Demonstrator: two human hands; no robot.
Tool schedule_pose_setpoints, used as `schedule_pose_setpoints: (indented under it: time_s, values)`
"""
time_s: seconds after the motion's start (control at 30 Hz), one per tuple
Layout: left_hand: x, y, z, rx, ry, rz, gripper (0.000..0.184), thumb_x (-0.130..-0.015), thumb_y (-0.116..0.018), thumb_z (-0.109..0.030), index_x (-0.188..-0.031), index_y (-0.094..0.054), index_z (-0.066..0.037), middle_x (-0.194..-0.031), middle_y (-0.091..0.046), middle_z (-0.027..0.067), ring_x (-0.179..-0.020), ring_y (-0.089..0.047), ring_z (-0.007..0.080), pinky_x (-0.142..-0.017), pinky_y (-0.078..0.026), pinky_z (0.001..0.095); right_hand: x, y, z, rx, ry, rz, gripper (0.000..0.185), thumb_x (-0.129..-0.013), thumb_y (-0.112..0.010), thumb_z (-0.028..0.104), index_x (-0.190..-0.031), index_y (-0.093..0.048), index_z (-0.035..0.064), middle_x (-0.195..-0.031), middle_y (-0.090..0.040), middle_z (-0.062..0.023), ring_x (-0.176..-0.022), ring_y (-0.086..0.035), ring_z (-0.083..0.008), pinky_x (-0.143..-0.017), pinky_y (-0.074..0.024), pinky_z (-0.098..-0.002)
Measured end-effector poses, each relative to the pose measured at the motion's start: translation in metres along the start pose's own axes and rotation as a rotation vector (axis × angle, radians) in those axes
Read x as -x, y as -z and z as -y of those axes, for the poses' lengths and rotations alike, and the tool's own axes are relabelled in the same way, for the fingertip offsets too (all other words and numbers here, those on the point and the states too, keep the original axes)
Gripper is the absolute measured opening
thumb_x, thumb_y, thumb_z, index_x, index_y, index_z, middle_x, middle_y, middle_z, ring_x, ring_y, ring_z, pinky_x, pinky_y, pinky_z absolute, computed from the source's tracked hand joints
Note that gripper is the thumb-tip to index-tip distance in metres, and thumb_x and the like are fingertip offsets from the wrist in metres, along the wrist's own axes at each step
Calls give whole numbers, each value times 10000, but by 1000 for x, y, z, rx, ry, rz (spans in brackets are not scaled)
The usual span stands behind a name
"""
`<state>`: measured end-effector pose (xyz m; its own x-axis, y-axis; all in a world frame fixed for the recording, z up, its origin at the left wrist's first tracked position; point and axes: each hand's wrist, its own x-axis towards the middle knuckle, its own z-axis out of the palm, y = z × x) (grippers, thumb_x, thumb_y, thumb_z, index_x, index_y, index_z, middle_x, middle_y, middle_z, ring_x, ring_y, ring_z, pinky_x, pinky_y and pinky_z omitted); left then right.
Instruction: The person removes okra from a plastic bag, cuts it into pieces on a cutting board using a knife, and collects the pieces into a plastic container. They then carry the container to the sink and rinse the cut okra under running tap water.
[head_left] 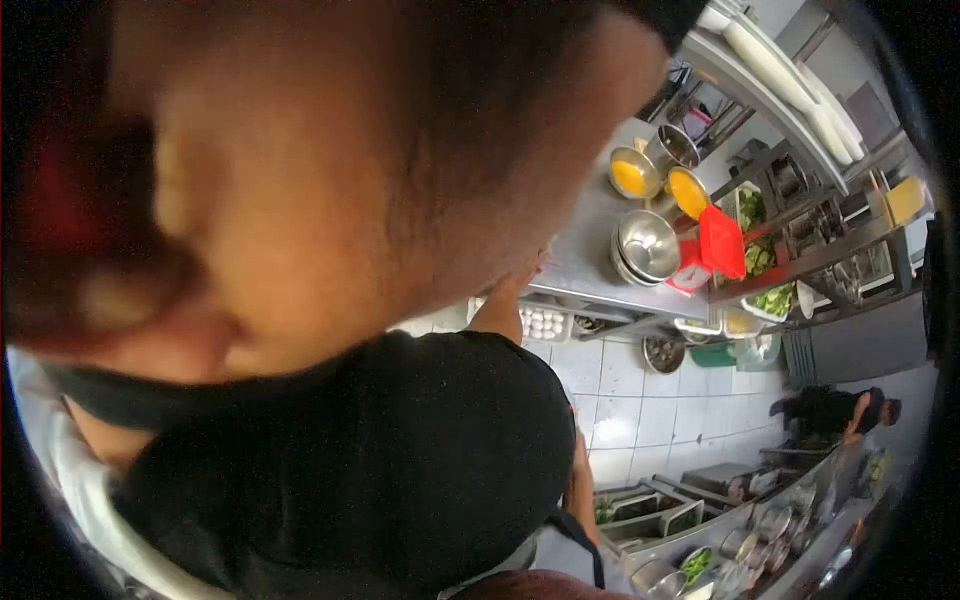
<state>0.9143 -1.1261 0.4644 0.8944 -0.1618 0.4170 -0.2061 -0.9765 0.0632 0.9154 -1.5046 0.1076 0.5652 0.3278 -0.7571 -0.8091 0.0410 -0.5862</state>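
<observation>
A blurred face and skin fill the upper left, with a black shirt point(350, 470) below. From the shirt's sleeve a bare forearm point(500, 308) reaches to the steel table point(585, 250). A small part of a hand point(541, 260) shows at the table's edge, mostly hidden behind the face; I cannot tell which hand it is or what it holds. Nearest it on the table are stacked steel bowls point(648, 245). Lower down, another bare forearm point(580, 490) shows in part; whose it is cannot be made out, and its hand is unclear.
Two bowls hold yellow liquid point(629, 177) point(688, 192), near a steel pot point(675, 147) and a red scale point(690, 268). An egg tray point(543, 323) sits below. Leafy greens point(760, 257) fill shelf trays. Beyond the tiled floor point(617, 420), another person point(835, 410) stands by a counter.
</observation>
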Motion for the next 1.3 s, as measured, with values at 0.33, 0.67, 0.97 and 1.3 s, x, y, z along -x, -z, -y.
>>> schedule_pose_setpoints:
  time_s: [0.33, 0.67, 0.97, 1.3]
  values:
    - [-17, -86, -8, 400, -60, -85, 404, -921, -551, -36, -1323, -518, -21, -950, -648, 112, -678, -601, 150, -628, -499, 273, -51, -15, 14, -60, 83, 246, 457, -876, -626, 271, -1240, -587, -2, -1153, -668, -99, -1050, -633, -231, -949, -483, -354]
    - [71, 52, 34, 283, 539, -242, 429, -1018, -388, -147, -1410, -337, 18, -1353, -527, 148, -1179, -564, 273, -1046, -423, 433, -51, 9, -12, -148, 24, 238, 547, -881, -602, 258, -1352, -494, 2, -1287, -604, -127, -1163, -584, -280, -1040, -431, -421]
    - [10, -427, 17, 2845, 383, -760, 518, -1020, -385, -271, -1483, -219, -106, -1445, -427, 140, -1274, -453, 311, -1078, -365, 501, -70, 5, -13, -231, 9, 208, 538, -906, -586, 331, -1346, -490, 37, -1221, -613, -134, -1086, -615, -275, -752, -558, -418]
    - [18, -512, 33, 3171, 234, -1041, 637, -1022, -382, -408, -1563, -89, -244, -1547, -316, 131, -1380, -329, 353, -1114, -301, 577, -75, 22, 6, -199, 30, 198, 555, -895, -617, 298, -1363, -475, 36, -1249, -598, -131, -1168, -574, -289, -966, -483, -458]
